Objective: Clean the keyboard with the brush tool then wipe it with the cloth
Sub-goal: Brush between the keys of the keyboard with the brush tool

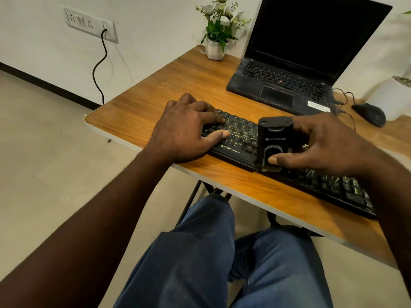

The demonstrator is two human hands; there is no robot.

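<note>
Flanking keyboard [241, 130]: laptop [287, 83], mouse [370, 114], flowerpot [214, 50].

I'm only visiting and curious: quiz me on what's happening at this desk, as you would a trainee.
1. True or false: the right hand grips the brush tool over the keyboard.
2. The left hand: A) rests on the keyboard's left end; B) is raised in the air; C) grips the brush tool.
3. Fill in: the white pot at the table's far corner holds ___.

Key: 1 true; 2 A; 3 flowers.
</note>
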